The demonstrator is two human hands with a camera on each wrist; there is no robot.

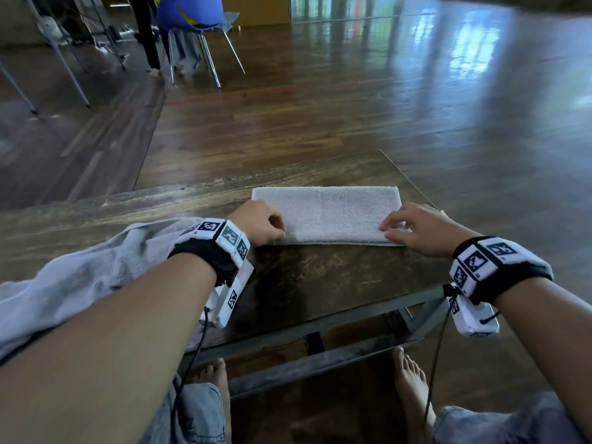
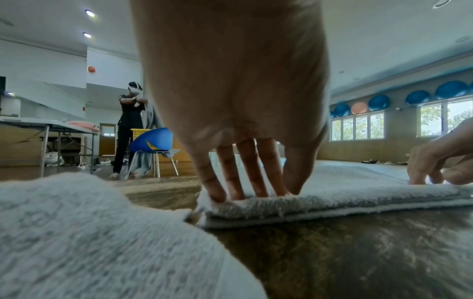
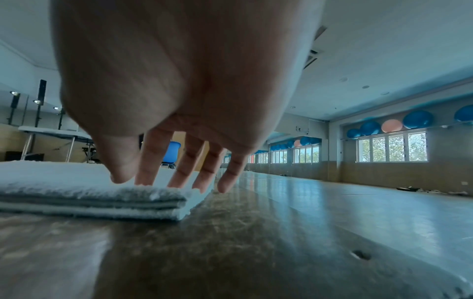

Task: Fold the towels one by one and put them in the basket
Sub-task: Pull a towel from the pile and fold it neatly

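My left arm covers part of the loose towel (image 1: pixel 86 274). My left hand (image 1: pixel 260 223) pinches the folded towel (image 1: pixel 330 213) at its near left corner; my right hand (image 1: pixel 423 229) rests relaxed fingertips (image 3: pixel 145 178) on its right corner.

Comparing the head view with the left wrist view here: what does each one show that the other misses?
Head only: the person's bare feet under the table, and both wrist cameras.
Left wrist only: the stacked layers along the folded towel's near edge, another person beside a yellow basket, and exercise balls above the windows.
Both: the left hand and right hand on the folded towel, the unfolded towel, the blue chair.
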